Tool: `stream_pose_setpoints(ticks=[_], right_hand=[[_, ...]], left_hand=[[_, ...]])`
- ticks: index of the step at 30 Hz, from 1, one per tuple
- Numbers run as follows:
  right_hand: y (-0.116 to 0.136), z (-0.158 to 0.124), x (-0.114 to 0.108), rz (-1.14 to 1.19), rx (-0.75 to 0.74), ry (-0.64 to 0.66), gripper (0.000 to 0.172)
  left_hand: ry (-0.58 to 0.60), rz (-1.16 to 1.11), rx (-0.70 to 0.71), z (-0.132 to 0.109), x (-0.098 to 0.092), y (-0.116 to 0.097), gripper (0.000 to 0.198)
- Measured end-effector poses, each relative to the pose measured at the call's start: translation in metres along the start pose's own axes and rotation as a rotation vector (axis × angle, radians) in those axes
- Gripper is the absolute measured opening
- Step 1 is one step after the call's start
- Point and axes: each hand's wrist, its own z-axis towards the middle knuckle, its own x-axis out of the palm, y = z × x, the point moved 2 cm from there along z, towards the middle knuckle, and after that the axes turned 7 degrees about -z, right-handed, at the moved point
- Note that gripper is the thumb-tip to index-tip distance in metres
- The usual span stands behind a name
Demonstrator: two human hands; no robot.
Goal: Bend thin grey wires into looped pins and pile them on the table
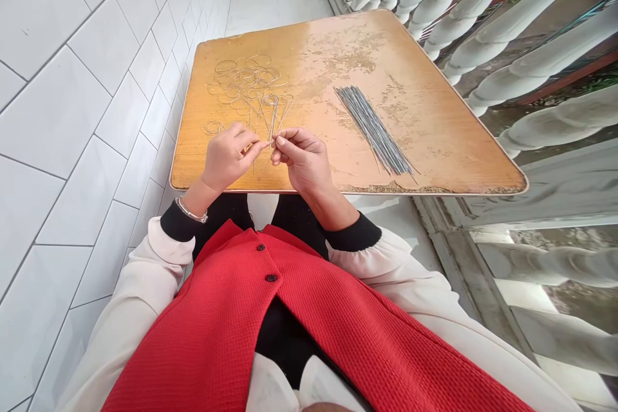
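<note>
My left hand point(232, 153) and my right hand point(306, 158) meet fingertip to fingertip over the near edge of the table. Both are closed in a pinch on thin metal wire point(273, 112), which rises from between the fingers with a bent upper end. Fingers hide its lower part. Just beyond my hands, several loose wires with bent ends lie about, and a tangled heap of wire loops point(251, 77) spreads to the left. A small wire coil point(212, 128) sits by my left hand. Right of my right hand lies a bundle of straight grey wires point(374, 132), apart from both hands.
The wooden table point(318, 58) has a worn, peeling top and a chipped front edge point(386, 189). A white tiled wall point(96, 103) runs along the left. White balusters point(463, 19) line the right side, close to the table's edge.
</note>
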Motion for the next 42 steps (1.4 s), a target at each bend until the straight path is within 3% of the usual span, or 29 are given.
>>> stream_pose_setpoints(ticks=[4,10,23,29,35,38,42], right_hand=[[-0.004,-0.001,0.002,-0.015,-0.016,-0.041,0.038],[-0.004,-0.002,0.004,0.030,-0.002,-0.047,0.035],[-0.008,0.001,0.000,0.033,0.052,0.057,0.029],[-0.007,0.002,-0.004,0.029,0.080,0.075,0.026],[-0.007,0.003,-0.010,0.022,0.075,0.118,0.021],[-0.006,0.001,-0.008,0.045,0.086,0.158,0.021],[-0.005,-0.001,-0.004,0.020,0.101,0.155,0.022]], left_hand=[[-0.042,-0.006,-0.090,0.002,0.007,-0.012,0.033],[-0.024,0.015,-0.089,0.005,0.010,-0.020,0.036],[0.137,-0.222,-0.318,0.010,0.004,-0.008,0.031],[0.056,-0.297,-0.264,0.002,0.002,-0.009,0.013],[-0.261,-0.437,-0.427,0.003,-0.013,0.013,0.022],[-0.193,-0.559,-0.547,0.006,-0.008,0.018,0.031],[-0.079,-0.720,-0.637,0.006,0.009,0.008,0.046]])
